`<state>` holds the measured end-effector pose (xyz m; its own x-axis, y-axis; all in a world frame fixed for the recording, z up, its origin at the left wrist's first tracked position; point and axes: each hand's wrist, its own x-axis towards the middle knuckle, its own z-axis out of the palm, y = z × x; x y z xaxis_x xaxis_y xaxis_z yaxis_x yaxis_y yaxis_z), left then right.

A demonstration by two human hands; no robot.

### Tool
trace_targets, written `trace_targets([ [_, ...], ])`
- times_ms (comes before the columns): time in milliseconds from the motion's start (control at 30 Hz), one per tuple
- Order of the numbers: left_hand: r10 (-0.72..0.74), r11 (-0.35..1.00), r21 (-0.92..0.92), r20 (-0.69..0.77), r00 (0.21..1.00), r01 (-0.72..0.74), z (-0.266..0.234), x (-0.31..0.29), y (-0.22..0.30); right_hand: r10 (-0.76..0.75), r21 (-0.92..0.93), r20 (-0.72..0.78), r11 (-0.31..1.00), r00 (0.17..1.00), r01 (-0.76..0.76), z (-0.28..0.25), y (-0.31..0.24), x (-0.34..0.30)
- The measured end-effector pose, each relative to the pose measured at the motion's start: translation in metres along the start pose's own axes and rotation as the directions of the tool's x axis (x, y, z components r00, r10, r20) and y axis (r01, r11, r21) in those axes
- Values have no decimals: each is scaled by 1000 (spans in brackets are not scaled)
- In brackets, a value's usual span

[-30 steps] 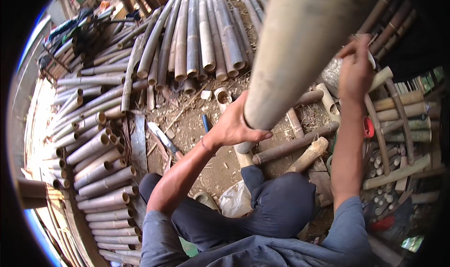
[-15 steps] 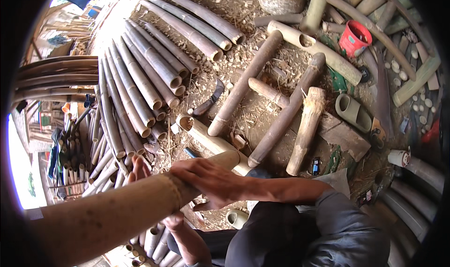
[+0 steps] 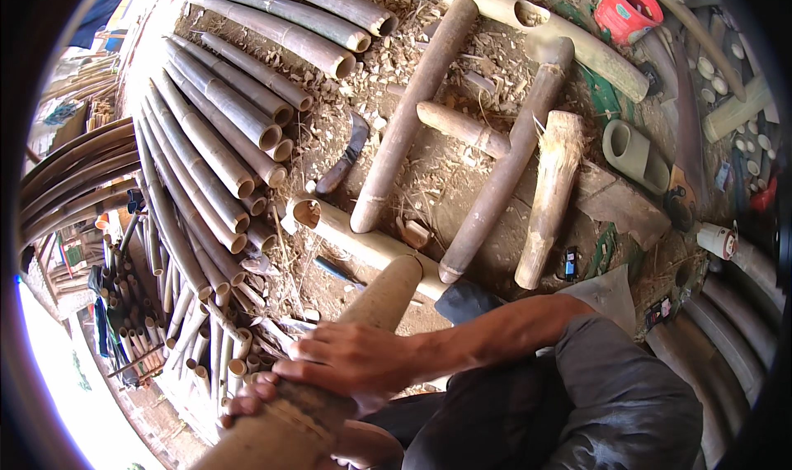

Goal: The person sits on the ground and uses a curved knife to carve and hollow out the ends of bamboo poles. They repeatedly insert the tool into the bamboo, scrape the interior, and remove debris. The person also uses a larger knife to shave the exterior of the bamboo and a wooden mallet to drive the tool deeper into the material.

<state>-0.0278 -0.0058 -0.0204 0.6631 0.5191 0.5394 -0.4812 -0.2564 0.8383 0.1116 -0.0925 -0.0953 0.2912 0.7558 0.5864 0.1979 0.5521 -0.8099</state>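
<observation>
A thick tan bamboo pole (image 3: 381,292) runs from the bottom edge up toward the middle, held in both my hands. My right hand (image 3: 351,356) lies over the top of the pole, with its fingers curled round it. From beneath, my left hand (image 3: 254,394) grips the same pole; its fingertips show on the left side and the palm is hidden. The pole's far end meets, or overlaps in view, a pale bamboo piece (image 3: 355,237) lying on the ground with a hole near its left end. I cannot tell whether the two are joined.
Two brown bamboo poles (image 3: 417,115) and a short crosspiece (image 3: 462,127) lie ahead, by another holed pole (image 3: 586,53). A curved blade (image 3: 345,155), wood chips and a rough log (image 3: 549,202) are on the ground. Bamboo stacks (image 3: 210,132) fill the left; a red bucket (image 3: 627,9) stands far right.
The pole's near part has swung from the left toward the bottom, and both hands have moved down with it. The whole view has shifted slightly.
</observation>
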Motion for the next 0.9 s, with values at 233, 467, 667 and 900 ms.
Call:
trace_targets([
  [233,8,1000,26,-165,986,-4,26,10,-5,2,-34,21,999,1000,-2,5,2,7],
  [467,-3,999,39,-106,994,7,36,9,1,10,-36,56,999,998,-8,5,0,8],
  [667,112,984,147,-79,991,-99,51,4,-1,13,-23,100,1000,995,-11,11,-7,4],
  [900,7,989,143,-350,937,46,12,4,3,20,-13,149,1000,989,-18,11,5,28],
])
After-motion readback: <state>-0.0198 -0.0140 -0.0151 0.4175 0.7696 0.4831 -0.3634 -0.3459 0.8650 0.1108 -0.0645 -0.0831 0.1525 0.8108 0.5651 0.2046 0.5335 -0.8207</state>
